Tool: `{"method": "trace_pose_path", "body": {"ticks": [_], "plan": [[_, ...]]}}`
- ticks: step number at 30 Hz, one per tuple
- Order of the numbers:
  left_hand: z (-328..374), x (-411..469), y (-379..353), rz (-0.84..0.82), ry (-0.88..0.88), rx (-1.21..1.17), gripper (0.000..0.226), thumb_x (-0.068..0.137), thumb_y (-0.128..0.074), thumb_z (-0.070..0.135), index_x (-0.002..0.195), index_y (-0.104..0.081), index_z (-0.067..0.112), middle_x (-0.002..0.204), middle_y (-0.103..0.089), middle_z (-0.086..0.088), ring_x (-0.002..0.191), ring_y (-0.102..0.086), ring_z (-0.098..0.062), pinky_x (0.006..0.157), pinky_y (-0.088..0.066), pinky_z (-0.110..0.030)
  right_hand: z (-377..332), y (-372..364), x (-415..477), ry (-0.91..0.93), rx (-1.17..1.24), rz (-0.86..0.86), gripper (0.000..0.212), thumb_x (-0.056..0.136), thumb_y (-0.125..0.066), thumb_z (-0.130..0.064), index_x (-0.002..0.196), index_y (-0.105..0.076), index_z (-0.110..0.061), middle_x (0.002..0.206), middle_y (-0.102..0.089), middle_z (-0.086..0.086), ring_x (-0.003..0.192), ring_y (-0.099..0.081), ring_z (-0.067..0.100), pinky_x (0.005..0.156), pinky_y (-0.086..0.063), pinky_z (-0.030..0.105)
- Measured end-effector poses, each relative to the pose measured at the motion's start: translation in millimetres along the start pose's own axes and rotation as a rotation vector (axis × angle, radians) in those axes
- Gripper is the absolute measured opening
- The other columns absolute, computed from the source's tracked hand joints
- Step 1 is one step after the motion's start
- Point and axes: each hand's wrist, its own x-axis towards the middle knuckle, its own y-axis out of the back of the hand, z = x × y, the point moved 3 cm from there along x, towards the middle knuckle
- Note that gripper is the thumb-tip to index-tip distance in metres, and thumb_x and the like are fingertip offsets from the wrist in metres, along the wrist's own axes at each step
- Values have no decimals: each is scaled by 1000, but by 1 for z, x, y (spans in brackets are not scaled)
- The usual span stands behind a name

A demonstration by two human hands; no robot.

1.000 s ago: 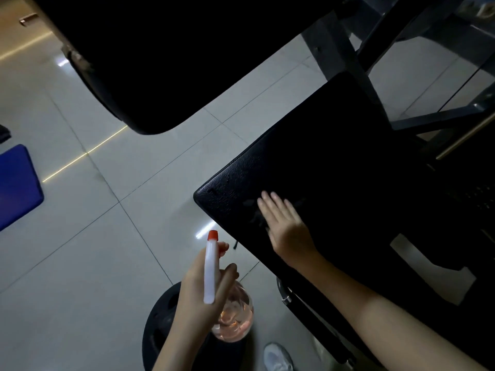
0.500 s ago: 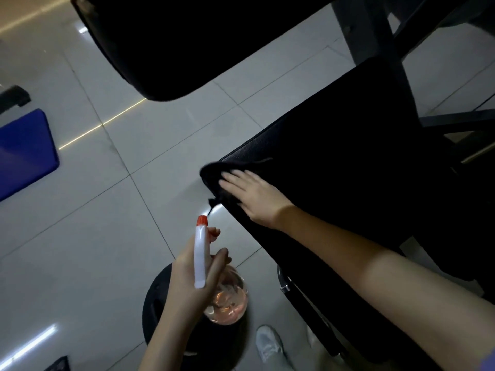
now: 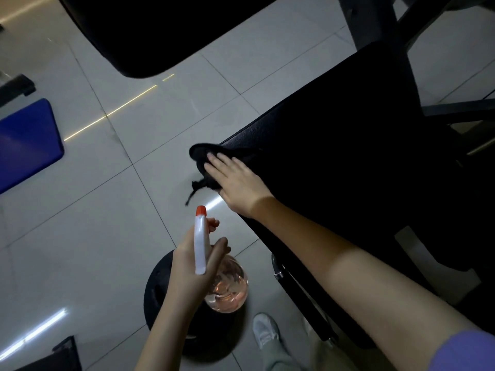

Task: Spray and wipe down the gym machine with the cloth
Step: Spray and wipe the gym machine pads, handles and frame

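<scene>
Gym machine pad (image 3: pixel 334 145), the big black cushion, fills the upper right of the shot, and everything else here is placed off it. Right hand (image 3: pixel 235 183) lies flat at the pad's near-left corner, fingers straight and close together, pressing the black cloth (image 3: pixel 201 162) down; some of the cloth hangs past that corner. So I'd call this the wiping step, working the edge.

Left hand (image 3: pixel 192 269) sits just below that corner, off the pad, fingers curled round the spray bottle (image 3: pixel 211 274), nozzle aimed up toward the corner. Next move probably calls for sweeping the cloth back across the pad, or another squirt first.

Second black pad (image 3: pixel 160 30) hangs above-left, and a black weight plate (image 3: pixel 158 295) lies on the floor under the bottle. Blue mat (image 3: pixel 24 140) is far left. Nothing's really blocking the wipe.
</scene>
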Motion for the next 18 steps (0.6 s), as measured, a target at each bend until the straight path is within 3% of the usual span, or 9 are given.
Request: {"method": "trace_pose_path", "body": {"ticks": [3,6,10,13,14,16,18], "plan": [[0,-2,-3,-11,9,-15,34,89,-61,9,122,-53,10,107,-57,8,79,-54,25,64,-40,3,14,-13,-53,96,34,-24,61,90,-40,-38,145,-31,-12,154,-23,8,141,-25,22,114,-7,33],[3,-2,-3,-17,-6,-32,38,85,-59,27,120,-54,13,110,-60,7,84,-56,23,67,-41,2,40,-21,-90,78,-25,-8,61,79,-41,-38,132,-52,-11,142,-47,10,126,-49,23,107,-25,37],[3,-3,-6,-46,-22,-19,52,76,-53,33,123,-54,11,111,-59,9,88,-54,23,69,-41,0,59,-6,-68,-95,-106,70,61,75,-49,-33,132,-52,-15,142,-46,8,127,-49,21,105,-30,41],[2,-5,-10,-90,-69,39,53,77,-52,33,127,-52,13,114,-59,8,99,-57,5,81,-44,-16,58,7,-45,-275,36,67,61,92,-41,-28,148,-23,-16,157,-13,3,144,-14,18,115,-8,39],[1,-5,-12,-119,-80,57,55,77,-52,31,129,-50,13,115,-59,7,103,-58,-4,85,-45,-23,57,6,-45,-265,85,67,60,91,-36,-30,148,-22,-16,157,-12,3,145,-12,19,115,-6,39],[-2,-6,-15,-182,-72,56,57,76,-52,30,130,-48,15,116,-59,7,102,-59,-10,87,-47,-28,60,0,-62,-163,105,42,64,81,-32,-32,141,-39,-12,151,-32,8,138,-31,25,112,-21,41],[-6,-7,-19,-247,-40,48,51,74,-52,32,123,-53,20,114,-62,9,97,-61,-7,83,-49,-23,79,-8,-87,-115,88,30,67,72,-33,-32,133,-51,-11,142,-46,9,129,-46,27,107,-31,41]]}}
